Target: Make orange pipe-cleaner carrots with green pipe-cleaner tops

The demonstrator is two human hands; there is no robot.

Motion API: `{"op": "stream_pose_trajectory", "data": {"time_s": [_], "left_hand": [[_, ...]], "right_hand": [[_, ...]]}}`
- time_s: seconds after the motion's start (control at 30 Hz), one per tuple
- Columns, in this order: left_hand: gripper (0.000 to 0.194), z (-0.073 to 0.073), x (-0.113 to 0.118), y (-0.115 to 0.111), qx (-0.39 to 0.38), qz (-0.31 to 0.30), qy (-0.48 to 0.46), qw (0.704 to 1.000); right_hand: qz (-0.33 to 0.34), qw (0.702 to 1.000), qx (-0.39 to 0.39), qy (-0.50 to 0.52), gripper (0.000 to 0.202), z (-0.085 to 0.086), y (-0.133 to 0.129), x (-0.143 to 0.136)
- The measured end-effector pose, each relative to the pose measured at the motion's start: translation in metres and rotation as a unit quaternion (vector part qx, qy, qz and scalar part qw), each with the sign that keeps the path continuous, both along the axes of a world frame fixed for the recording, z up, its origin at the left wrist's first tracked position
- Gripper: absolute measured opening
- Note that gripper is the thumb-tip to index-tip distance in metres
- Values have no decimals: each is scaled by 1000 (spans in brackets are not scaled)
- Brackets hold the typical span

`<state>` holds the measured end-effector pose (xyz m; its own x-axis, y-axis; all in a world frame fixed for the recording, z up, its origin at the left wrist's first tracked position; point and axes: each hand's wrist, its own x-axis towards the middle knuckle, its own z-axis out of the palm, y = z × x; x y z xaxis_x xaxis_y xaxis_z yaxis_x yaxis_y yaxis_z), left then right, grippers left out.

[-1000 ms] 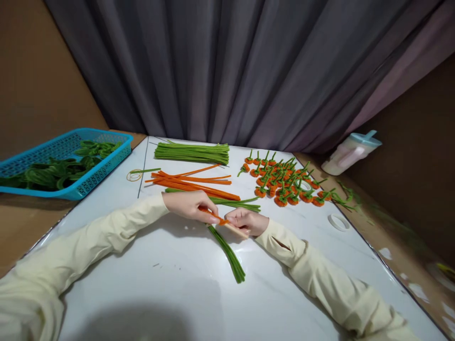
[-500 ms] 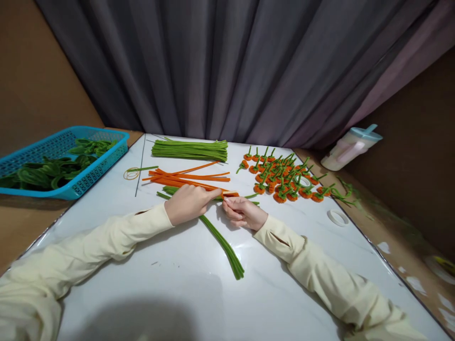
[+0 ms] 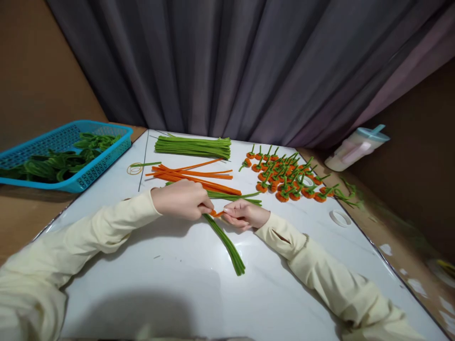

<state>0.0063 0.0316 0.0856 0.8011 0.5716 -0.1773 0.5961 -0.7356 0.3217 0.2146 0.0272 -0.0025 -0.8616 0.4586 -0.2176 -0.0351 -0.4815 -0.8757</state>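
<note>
Left hand [image 3: 183, 200] and right hand [image 3: 246, 214] are pinching a thin orange fuzzy strip [image 3: 218, 214] between them, fingers of each gripping it, over the middle of the glossy white table [image 3: 167, 298]. Slender green fuzzy stems [image 3: 227, 246] are slanting nearward beneath. Straight orange fuzzy stems [image 3: 188, 176] are lying beyond; small orange pumpkin shapes with green stalks [image 3: 283, 195] are clustering far right.

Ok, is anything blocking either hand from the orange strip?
Nothing visible does: the left hand and right hand both appear to hold the orange strip directly. The nearest green stems lie below it in the picture.
</note>
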Motion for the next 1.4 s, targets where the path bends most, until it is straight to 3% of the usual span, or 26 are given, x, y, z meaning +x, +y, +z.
{"op": "stream_pose_trajectory", "data": {"time_s": [0.07,0.17,0.27,0.33,0.43,0.53,0.6,0.7,0.83,1.0,1.17,1.27,1.4], "left_hand": [[19,-3,-1,9,-176,-23,-43,983],[23,-18,0,22,-398,15,-120,909],[31,-36,7,23,-482,112,-244,834],[34,-44,13,19,-428,172,-314,830],[34,-49,20,11,-199,200,-333,900],[34,-49,19,5,70,146,-193,968],[39,-47,16,1,194,112,-73,972],[44,-42,13,-3,286,80,24,954],[35,-29,9,-2,306,54,62,948],[28,-11,1,8,212,29,72,974],[28,-7,-5,24,-36,18,-5,999],[27,-12,-7,34,-203,7,-44,978],[32,-21,-8,41,-339,25,-105,935]], "right_hand": [[20,1000,-2,9,30,-1,-1,1],[9,999,-11,37,30,-3,-1,3],[-55,997,-13,58,25,-6,4,4],[-98,993,-12,67,24,-7,7,4],[-140,988,-8,70,25,-8,10,1],[-158,986,-5,59,23,-8,10,-2],[-161,986,-6,51,20,-7,8,-3],[-156,987,-6,40,19,-4,6,-5],[-137,990,4,24,19,-1,5,-6],[-86,996,13,10,21,-1,6,-5],[-62,997,39,-6,23,2,4,-1],[-49,997,49,-17,25,3,3,1],[-58,997,46,2,27,1,4,2]]}}
